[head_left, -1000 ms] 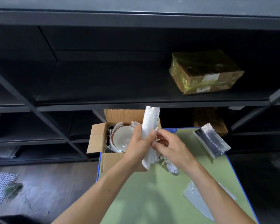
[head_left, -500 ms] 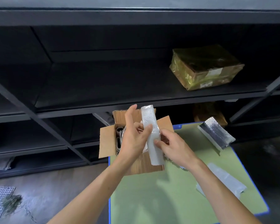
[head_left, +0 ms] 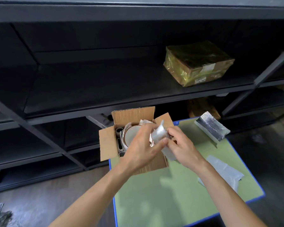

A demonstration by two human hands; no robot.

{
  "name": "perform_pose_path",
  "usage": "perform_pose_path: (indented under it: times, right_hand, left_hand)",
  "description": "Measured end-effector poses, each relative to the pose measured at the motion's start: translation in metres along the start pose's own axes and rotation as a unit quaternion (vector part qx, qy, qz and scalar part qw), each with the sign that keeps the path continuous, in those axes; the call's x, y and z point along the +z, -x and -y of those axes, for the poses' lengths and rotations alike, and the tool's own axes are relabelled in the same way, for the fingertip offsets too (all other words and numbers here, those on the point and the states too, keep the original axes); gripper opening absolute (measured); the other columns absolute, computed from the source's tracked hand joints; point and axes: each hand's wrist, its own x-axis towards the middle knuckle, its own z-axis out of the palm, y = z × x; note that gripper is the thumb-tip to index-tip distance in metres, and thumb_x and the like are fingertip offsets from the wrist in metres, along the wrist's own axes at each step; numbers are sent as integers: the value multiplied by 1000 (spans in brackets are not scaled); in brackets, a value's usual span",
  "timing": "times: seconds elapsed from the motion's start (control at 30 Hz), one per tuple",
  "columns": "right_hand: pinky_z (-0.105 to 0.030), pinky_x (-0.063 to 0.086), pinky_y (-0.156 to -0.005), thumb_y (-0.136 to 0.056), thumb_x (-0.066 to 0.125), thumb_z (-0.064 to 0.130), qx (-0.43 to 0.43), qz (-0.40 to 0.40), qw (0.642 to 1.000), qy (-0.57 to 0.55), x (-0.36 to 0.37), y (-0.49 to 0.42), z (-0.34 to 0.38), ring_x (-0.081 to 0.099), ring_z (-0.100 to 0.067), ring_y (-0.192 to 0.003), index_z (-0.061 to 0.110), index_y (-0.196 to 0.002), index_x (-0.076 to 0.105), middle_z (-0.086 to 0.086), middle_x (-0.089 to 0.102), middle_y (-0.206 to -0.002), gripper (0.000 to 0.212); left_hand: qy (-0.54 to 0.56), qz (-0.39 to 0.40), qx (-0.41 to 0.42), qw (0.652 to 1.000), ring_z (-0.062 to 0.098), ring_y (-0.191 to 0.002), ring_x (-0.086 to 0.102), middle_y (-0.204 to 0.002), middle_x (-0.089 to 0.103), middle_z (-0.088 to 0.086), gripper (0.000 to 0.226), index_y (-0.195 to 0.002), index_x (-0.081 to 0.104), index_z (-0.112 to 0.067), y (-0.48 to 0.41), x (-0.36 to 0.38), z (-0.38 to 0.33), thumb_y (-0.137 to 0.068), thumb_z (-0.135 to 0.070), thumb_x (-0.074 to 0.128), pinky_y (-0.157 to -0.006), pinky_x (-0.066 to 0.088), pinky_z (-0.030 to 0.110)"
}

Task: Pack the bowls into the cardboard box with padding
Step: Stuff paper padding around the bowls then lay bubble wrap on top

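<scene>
At the bench (head_left: 170,194), we see a person's two bare hands meet over an open cardboard box (head_left: 107,143) that stands at the far left corner of the green top. The left hand (head_left: 141,145) reaches across the box mouth; its grip is narrow, thumb and fingers pinching a white foam sheet (head_left: 159,134). The right hand (head_left: 182,148), just beside it, has its fingers curled on the same sheet, which bends upward between the two hands above the right half of the box.

Inside, toward the left, we make out a pale bowl (head_left: 131,133) standing on edge, with crumpled white wrapping around it and a dark piece between it and the left wall. All the flaps we can see are open.

On the far right corner of the bench lies a foil-faced pad (head_left: 211,126), well apart from the box. Nearer, along the right edge, lies a clear plastic sheet (head_left: 223,171).

Behind the bench runs dark shelving (head_left: 105,82). A taped parcel (head_left: 198,63) sits on its upper shelf to the right, and a brown parcel (head_left: 202,105) on the shelf below it. We see a wooden floor (head_left: 39,202) to the left.
</scene>
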Motion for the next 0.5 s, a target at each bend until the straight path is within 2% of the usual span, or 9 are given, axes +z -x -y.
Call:
perform_pose_path:
  times: [0.03, 0.1, 0.17, 0.23, 0.27, 0.33, 0.4, 0.43, 0.5]
  right_hand:
    - [-6, 36, -67, -99, 52, 10, 3, 4, 1000, -6, 2, 2, -1, 49, 1, -77, 34, -78, 49, 23, 43, -89, 33]
    - [-6, 38, -74, -100, 54, 12, 5, 8, 1000, -6, 4, 2, -5, 49, 1, -85, 35, -84, 52, 19, 40, -101, 28]
    - [-10, 40, -78, -98, 58, 16, 0, -10, 1000, 4, 5, 1, -8, 50, -3, -91, 38, -91, 54, 14, 39, -112, 23]
    - [-14, 42, -82, -95, 64, 25, -1, -43, 999, 29, 5, -2, -9, 48, -4, -106, 38, -97, 55, 14, 42, -118, 16]
    - [-16, 43, -84, -93, 65, 31, 9, -52, 998, 24, 6, -3, -10, 47, -2, -112, 36, -101, 55, 15, 46, -119, 14]
    - [-19, 46, -83, -93, 62, 44, 45, -47, 997, -30, 7, -3, -9, 56, 4, -108, 37, -108, 52, 18, 60, -112, 19]
    - [-24, 50, -82, -95, 55, 50, 66, -20, 995, -70, 8, 1, -8, 63, 5, -99, 44, -117, 49, 23, 67, -105, 23]
    - [-22, 50, -82, -94, 53, 53, 60, -2, 996, -67, 8, 4, -7, 63, 6, -100, 49, -122, 47, 29, 66, -106, 29]
    - [-11, 46, -80, -89, 57, 54, 36, 30, 997, -53, 8, 8, -5, 60, 8, -104, 55, -128, 44, 35, 62, -113, 42]
  left_hand:
    - [12, 9, 2, 1000, 3, -112, 55, -120, 57, -14, 41, -126, 48, -28, 1, -2, 1, -94, -49, 60, -88, 53, 32]
    - [23, 25, 8, 999, 9, -100, 63, -111, 63, -13, 37, -126, 45, -34, 2, -5, 0, -95, -48, 58, -85, 54, 40]
    - [26, 34, 6, 999, 9, -91, 65, -103, 65, -13, 33, -125, 46, -36, 3, -6, 0, -97, -50, 54, -82, 55, 40]
    - [46, 39, -5, 998, 8, -89, 65, -96, 66, -13, 27, -120, 51, -34, 4, -6, 1, -98, -49, 53, -80, 55, 41]
    - [72, 39, -18, 996, 13, -89, 66, -94, 67, -10, 25, -116, 54, -30, 3, -6, 1, -98, -47, 54, -80, 56, 43]
    - [133, 31, -54, 989, 24, -87, 68, -91, 68, 0, 27, -111, 59, -18, 1, -6, 0, -98, -42, 58, -79, 57, 52]
    - [155, 8, -70, 985, 20, -80, 66, -82, 66, -2, 27, -105, 61, -12, -1, -4, 0, -98, -38, 59, -76, 57, 52]
    - [152, -10, -74, 986, 16, -75, 64, -78, 65, -4, 26, -102, 62, -12, -1, -1, 0, -99, -37, 59, -74, 56, 49]
    - [150, -50, -94, 983, 20, -77, 64, -82, 66, 5, 25, -100, 62, -10, -3, 4, 1, -99, -35, 57, -75, 55, 48]
